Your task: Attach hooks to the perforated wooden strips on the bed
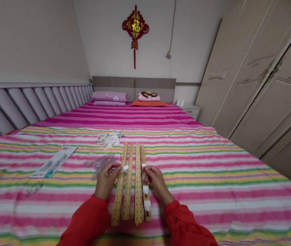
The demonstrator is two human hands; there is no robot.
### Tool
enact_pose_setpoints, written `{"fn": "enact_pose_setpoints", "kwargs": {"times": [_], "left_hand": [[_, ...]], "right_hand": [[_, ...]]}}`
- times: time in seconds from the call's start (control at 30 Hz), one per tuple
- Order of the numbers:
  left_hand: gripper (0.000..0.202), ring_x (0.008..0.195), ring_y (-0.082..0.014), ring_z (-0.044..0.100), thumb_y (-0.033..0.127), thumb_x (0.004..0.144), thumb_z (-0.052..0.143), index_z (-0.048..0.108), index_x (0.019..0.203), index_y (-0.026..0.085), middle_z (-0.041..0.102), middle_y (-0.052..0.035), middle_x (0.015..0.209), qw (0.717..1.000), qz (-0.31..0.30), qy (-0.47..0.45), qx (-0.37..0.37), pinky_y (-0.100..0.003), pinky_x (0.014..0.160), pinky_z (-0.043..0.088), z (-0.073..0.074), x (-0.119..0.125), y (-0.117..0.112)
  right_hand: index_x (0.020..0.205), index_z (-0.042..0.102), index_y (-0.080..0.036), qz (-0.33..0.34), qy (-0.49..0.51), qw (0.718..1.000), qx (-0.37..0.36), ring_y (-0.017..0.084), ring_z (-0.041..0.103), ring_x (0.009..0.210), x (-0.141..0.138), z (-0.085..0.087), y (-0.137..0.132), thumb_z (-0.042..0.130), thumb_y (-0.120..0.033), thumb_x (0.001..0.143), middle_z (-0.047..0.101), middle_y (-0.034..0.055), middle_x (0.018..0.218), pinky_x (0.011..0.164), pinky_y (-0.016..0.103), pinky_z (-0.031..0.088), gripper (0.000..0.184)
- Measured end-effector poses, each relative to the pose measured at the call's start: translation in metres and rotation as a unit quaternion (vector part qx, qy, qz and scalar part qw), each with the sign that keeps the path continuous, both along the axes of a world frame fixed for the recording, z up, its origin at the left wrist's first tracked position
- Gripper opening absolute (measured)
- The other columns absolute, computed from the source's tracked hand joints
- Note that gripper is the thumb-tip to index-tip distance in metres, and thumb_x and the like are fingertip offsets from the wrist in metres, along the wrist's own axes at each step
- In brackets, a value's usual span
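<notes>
On the striped sheet [201, 206] lie four wooden strips [138, 184], probably stiff, light and best held by their long edges. The right hand [156, 178] curls at the rightmost strip [143, 155], its hold unclear; the left hand [106, 179] pinches a small white piece [125, 167], likely slick and rigid, by one end.

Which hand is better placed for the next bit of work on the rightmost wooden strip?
Probably the right hand: its fingers are at that rightmost strip, among the white hooks. The left hand is by the leftmost strip, pinching a small white piece.
</notes>
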State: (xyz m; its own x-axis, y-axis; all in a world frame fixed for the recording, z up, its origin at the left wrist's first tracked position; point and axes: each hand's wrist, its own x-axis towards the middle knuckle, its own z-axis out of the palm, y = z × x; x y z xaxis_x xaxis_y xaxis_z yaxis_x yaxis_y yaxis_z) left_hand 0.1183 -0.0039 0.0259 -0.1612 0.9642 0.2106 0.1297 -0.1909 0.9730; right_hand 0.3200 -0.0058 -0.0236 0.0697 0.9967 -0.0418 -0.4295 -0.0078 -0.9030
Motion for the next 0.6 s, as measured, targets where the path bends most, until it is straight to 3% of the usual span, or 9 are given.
{"fn": "enact_pose_setpoints", "kwargs": {"times": [0.1, 0.23, 0.4, 0.6], "left_hand": [[0.028, 0.078, -0.0171, 0.066, 0.041, 0.067, 0.069, 0.063, 0.08, 0.017, 0.068, -0.0026, 0.078, 1.0, -0.016, 0.007, 0.024, -0.028, 0.072, 0.054, -0.004, 0.018, -0.005], [0.022, 0.078, -0.0161, 0.065, 0.037, 0.071, 0.066, 0.063, 0.082, 0.017, 0.068, -0.0028, 0.08, 0.999, -0.021, 0.021, 0.034, -0.028, 0.073, 0.052, -0.009, 0.04, -0.012], [0.016, 0.077, -0.0155, 0.065, 0.032, 0.072, 0.065, 0.064, 0.079, 0.018, 0.067, -0.0023, 0.079, 0.998, -0.049, 0.002, 0.036, -0.027, 0.073, 0.053, -0.013, 0.061, -0.019], [0.017, 0.074, -0.0156, 0.066, 0.032, 0.07, 0.066, 0.064, 0.077, 0.017, 0.067, -0.0024, 0.076, 0.993, -0.112, -0.043, -0.007, -0.027, 0.071, 0.053, -0.017, 0.08, -0.018]], "right_hand": [[0.076, 0.066, -0.015, 0.056, -0.011, 0.998, 0.014, 0.007, 0.051, 0.041, -0.014, 0.016, -0.01, 0.077, -0.039, 0.064, 0.064, -0.002, 0.059, 0.038, 0.018, 0.036, 0.029], [0.073, 0.064, -0.015, 0.03, 0.017, 0.999, 0.011, 0.009, 0.052, 0.039, -0.024, 0.024, -0.016, 0.081, -0.036, 0.059, 0.061, -0.0034, 0.049, 0.039, 0.018, 0.039, 0.03], [0.074, 0.064, -0.016, -0.02, 0.069, 0.997, -0.016, 0.01, 0.056, 0.045, -0.019, 0.019, -0.016, 0.08, -0.034, 0.06, 0.064, -0.0014, 0.054, 0.043, 0.019, 0.043, 0.028], [0.075, 0.064, -0.015, -0.03, 0.07, 0.997, -0.012, 0.01, 0.058, 0.048, -0.006, 0.012, -0.01, 0.08, -0.029, 0.059, 0.065, -0.0001, 0.054, 0.047, 0.019, 0.046, 0.026]]}}
